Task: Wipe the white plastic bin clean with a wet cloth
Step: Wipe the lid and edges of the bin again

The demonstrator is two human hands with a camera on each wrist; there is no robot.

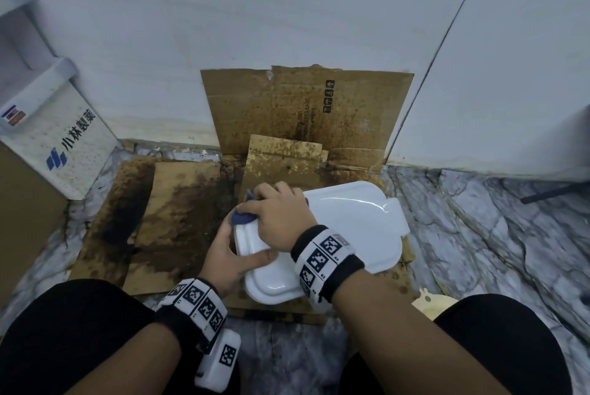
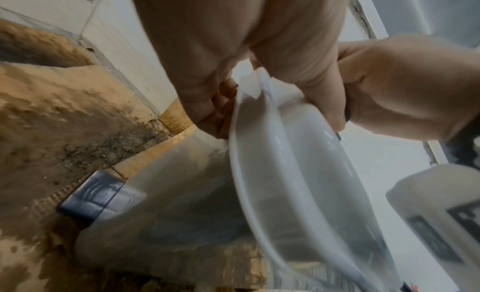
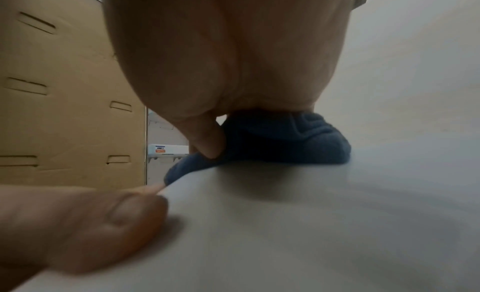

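Left hand [image 1: 227, 255] grips the near-left rim of the white plastic bin [image 1: 351, 228], thumb on top. Right hand [image 1: 277, 217] presses the bunched blue cloth [image 1: 241, 218] onto it. Bin rests on stained cardboard [image 1: 178, 203] against the wall [image 1: 255, 11].

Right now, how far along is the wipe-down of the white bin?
Done: the wide far end of the white bin looks glossy and unmarked. In hand: the left hand grips the near rim while the right hand presses the blue cloth on that end. Left: the underside, unseen, and the part under the hands.
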